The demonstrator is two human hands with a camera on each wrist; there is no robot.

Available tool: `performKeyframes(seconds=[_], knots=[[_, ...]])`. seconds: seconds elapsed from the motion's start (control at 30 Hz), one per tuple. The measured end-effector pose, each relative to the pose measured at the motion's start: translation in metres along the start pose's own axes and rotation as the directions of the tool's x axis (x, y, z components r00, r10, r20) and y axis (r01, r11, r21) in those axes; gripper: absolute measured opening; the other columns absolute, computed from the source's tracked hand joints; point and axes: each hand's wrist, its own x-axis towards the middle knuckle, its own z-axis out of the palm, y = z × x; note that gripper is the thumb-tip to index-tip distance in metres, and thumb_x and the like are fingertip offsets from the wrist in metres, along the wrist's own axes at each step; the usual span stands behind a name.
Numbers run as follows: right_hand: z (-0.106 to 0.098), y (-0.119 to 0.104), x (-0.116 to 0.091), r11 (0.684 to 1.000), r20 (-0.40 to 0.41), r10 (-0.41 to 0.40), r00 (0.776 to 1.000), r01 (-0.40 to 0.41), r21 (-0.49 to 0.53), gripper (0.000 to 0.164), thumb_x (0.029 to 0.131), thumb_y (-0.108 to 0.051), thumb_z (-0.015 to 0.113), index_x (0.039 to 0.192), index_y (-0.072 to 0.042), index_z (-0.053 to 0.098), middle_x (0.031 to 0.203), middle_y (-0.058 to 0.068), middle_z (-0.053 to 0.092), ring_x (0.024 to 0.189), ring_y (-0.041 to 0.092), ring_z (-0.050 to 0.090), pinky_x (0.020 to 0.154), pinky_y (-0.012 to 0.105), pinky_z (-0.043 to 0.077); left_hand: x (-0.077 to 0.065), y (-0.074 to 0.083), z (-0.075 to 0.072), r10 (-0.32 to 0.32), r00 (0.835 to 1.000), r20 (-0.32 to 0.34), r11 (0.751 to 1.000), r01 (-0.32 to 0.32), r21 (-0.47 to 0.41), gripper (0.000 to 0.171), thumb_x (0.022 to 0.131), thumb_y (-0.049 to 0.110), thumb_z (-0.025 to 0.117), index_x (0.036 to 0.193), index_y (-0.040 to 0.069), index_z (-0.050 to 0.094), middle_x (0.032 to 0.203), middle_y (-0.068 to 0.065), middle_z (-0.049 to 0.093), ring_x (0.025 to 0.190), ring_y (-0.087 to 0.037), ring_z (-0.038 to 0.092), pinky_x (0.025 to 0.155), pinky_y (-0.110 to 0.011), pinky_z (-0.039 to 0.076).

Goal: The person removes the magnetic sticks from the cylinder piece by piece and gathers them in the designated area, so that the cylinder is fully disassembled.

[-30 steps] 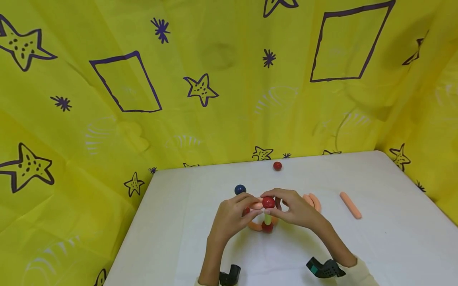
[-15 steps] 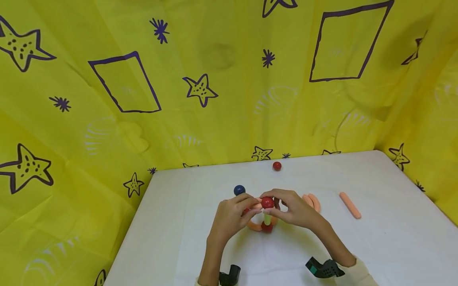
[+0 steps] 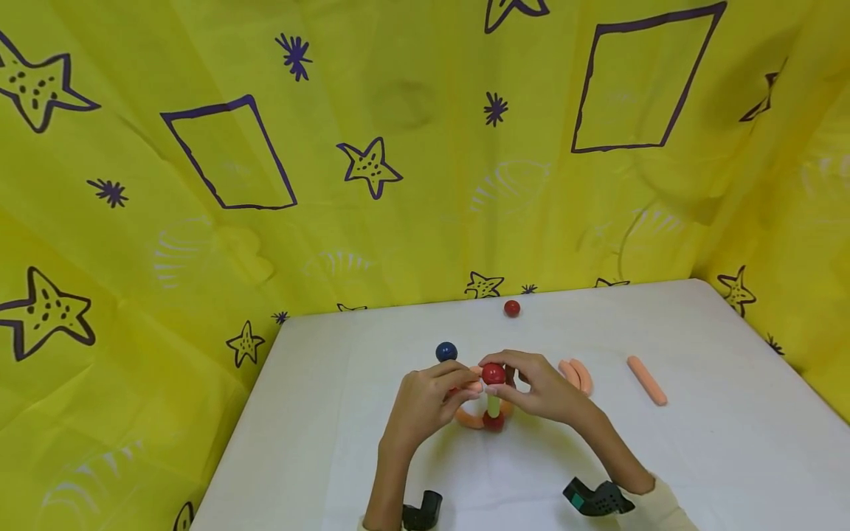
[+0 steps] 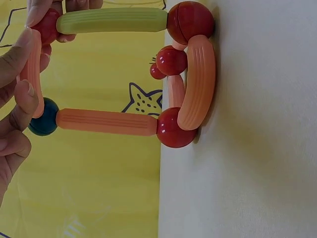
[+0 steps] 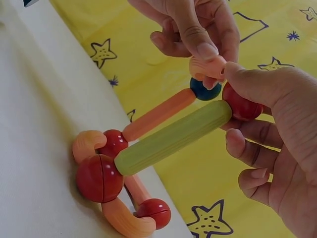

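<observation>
A ball-and-stick construction toy stands on the white table. My right hand [image 3: 541, 387] pinches the upper red ball [image 3: 493, 373], which sits atop an upright green stick [image 4: 114, 20]. With thumb and fingers my left hand [image 3: 428, 402] holds a curved orange stick [image 4: 33, 74]. One end of that stick lies by the blue ball [image 4: 44, 119], the other by the upper red ball; fingers partly hide both ends. A straight orange stick [image 4: 106, 121] joins the blue ball to a lower red ball [image 4: 177, 127]. Curved orange sticks [image 4: 200, 84] and red balls form the base.
A loose red ball [image 3: 512, 308] lies near the table's back edge. Right of my hands are two curved orange sticks [image 3: 576, 376] side by side and a straight orange stick [image 3: 647, 380]. Yellow patterned cloth [image 3: 425, 236] hangs behind the table [image 3: 704, 354].
Both hands keep nearly the same grip and place. The whole head view has drifted slightly left, and the blue ball has shifted a little relative to the background.
</observation>
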Motion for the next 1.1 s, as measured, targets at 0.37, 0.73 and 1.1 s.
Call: performKeyframes(seconds=[0.37, 0.73, 1.1], knots=[[-0.0001, -0.0033, 0.0004, 0.999, 0.014, 0.040, 0.999, -0.040, 0.005, 0.033, 0.089, -0.016, 0.072, 0.121, -0.016, 0.064, 0.103, -0.003, 0.070, 0.074, 0.008, 0.053, 0.060, 0.019, 0.044, -0.0016, -0.0013, -0.0027, -0.004, 1.000, 0.023, 0.999, 0.005, -0.051, 0.023, 0.088, 0.028, 0.072, 0.106, 0.015, 0.076, 0.096, 0.006, 0.073, 0.064, -0.001, 0.059, 0.062, -0.005, 0.042], [0.0003, -0.0037, -0.0006, 0.998, 0.028, 0.065, 0.997, -0.066, 0.005, 0.037, 0.088, -0.018, 0.073, 0.123, -0.012, 0.063, 0.104, -0.002, 0.069, 0.073, 0.010, 0.053, 0.060, 0.018, 0.043, -0.0018, -0.0019, -0.0077, -0.030, 0.998, 0.058, 0.994, 0.036, -0.105, 0.019, 0.089, 0.025, 0.072, 0.100, 0.010, 0.075, 0.097, 0.001, 0.071, 0.070, -0.009, 0.065, 0.067, -0.014, 0.052], [0.0048, 0.0031, -0.0031, 0.997, 0.059, 0.083, 0.995, -0.083, 0.000, 0.046, 0.087, -0.022, 0.074, 0.127, -0.004, 0.061, 0.103, -0.004, 0.068, 0.070, 0.011, 0.052, 0.059, 0.025, 0.046, -0.0027, -0.0033, -0.0097, -0.049, 0.997, 0.067, 0.994, 0.055, -0.098, 0.019, 0.088, 0.028, 0.073, 0.095, 0.011, 0.073, 0.087, 0.002, 0.069, 0.065, -0.011, 0.062, 0.063, -0.010, 0.047]])
